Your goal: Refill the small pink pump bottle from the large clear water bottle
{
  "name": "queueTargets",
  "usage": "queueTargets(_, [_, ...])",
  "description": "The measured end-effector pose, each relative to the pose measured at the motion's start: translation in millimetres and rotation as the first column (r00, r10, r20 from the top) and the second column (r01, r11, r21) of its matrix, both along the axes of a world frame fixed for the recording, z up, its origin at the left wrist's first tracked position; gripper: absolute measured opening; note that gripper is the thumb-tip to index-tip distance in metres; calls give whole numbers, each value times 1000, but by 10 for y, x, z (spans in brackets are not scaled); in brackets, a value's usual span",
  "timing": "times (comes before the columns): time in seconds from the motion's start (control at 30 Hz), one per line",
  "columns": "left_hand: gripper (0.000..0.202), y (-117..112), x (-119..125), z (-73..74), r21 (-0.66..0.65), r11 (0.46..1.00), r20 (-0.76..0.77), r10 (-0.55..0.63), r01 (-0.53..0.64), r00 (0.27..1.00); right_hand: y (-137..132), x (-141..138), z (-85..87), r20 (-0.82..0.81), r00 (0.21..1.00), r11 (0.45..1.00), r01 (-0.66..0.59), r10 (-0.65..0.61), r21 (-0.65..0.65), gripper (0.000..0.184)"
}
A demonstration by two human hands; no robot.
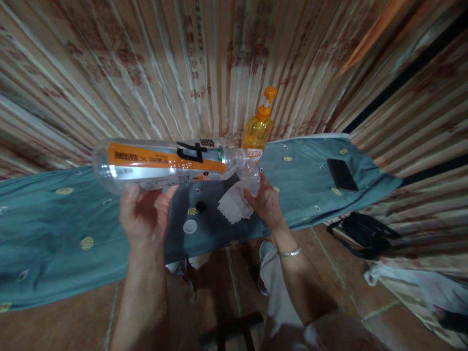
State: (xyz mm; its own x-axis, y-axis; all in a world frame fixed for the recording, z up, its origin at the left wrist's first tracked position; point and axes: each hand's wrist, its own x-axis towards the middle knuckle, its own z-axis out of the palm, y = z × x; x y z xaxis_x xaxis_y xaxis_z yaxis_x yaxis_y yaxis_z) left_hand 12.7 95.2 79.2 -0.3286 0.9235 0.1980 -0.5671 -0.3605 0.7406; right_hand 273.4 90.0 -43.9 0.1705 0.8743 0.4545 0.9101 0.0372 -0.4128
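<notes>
Right above the bench (120,222), a large clear bottle (157,163) lies sideways in the grasp of the left hand (148,214), fingers supporting it from below; the right hand (266,202) pinches a small clear container (251,179) at its mouth. Near the far edge stands a yellow pump bottle (258,131); toward the near edge lies a white lid (190,226)

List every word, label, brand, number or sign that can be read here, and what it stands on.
"×": orange stripe on the large clear bottle.
Same bottle, other characters: turned sideways or upside down, not surely readable.
Pump bottle label: too blurred.
Curtain characters: too blurred.
Blue-green cloth marks: too small.
</notes>
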Motion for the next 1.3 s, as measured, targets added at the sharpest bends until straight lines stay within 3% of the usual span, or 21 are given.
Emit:
queueTargets(0.37, [55,-24,13,27,-4,1000,-5,5,-5,1000,-3,-11,20,11,1000,1000,12,-12,-7,61])
queueTargets(0.53, [43,-19,-22,5,-21,999,-39,-30,30,999,-14,-21,55,4,1000,1000,8,-8,-28,62])
queueTargets(0.97, [52,-19,0,17,-4,1000,-23,3,-3,1000,-16,-24,53,3,1000,999,7,-7,-48,64])
queueTargets(1.2, [46,-18,13,18,-29,999,-12,39,-40,999,-8,0,20,-8,1000,1000,-6,6,-6,64])
queueTargets(1.3, [40,-32,-3,24,-32,999,-37,0,-2,999,-3,3,1,-8,1000,1000,-5,5,1,64])
